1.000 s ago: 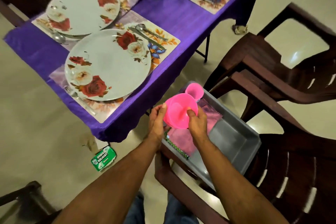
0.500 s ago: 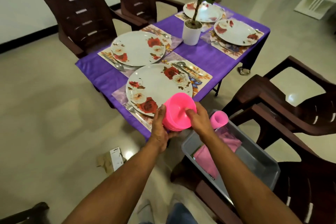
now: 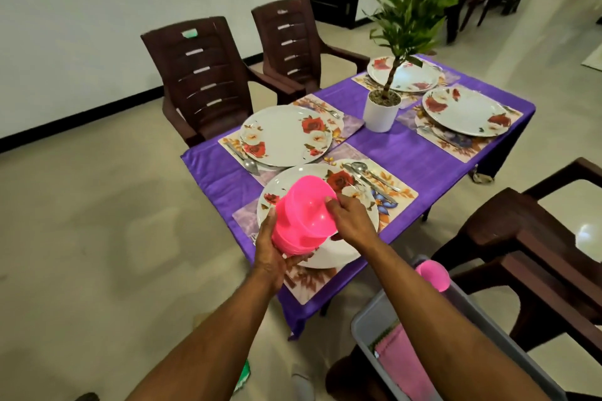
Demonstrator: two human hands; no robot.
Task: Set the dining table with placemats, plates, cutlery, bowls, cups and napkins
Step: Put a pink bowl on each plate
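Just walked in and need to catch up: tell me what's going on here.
A person is setting a table covered in purple cloth. Four plates with cutlery already sit on placemats. The left hand holds a stack of pink bowls over the nearest plate, and the right hand grips the top bowl's rim. A grey bin on a chair holds a pink cup and pink napkins.

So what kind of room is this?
Probably a home dining room: a table in a purple cloth, set with flowered plates, brown chairs pulled up, and a potted plant in the middle.
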